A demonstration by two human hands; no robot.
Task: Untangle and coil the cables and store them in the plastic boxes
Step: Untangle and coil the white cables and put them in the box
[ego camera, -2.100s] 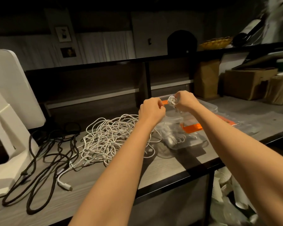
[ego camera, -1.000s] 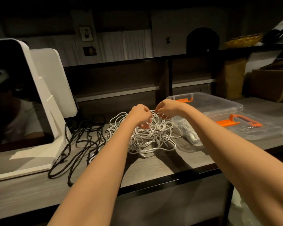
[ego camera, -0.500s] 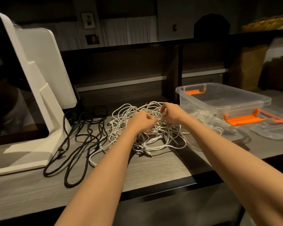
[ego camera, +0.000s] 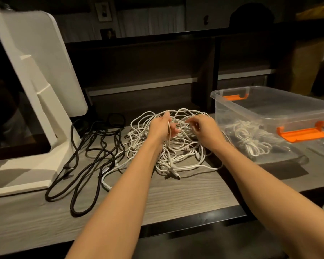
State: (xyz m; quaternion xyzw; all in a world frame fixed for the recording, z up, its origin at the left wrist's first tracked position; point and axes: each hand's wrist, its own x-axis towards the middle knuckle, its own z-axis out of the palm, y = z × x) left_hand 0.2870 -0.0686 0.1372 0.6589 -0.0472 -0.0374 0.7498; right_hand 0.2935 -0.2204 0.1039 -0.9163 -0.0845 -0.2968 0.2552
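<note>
My left hand [ego camera: 160,128] pinches a strand atop the white cable tangle [ego camera: 168,146] on the desk [ego camera: 185,199]; my right hand [ego camera: 202,128] hovers, fingers curled, seemingly gripping nothing; I'd trace one end loose gently, avoiding yanks; beyond, the plastic box [ego camera: 269,109] holds coiled cable.

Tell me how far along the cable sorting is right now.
Done: a few coiled white cables already lie inside the clear plastic box. In hand: the left hand and right hand are both in the tangled white cables, the left pinching a strand; the right's grip is unclear. Left: most of that tangle, plus the black cables lying loose on the table.
</note>
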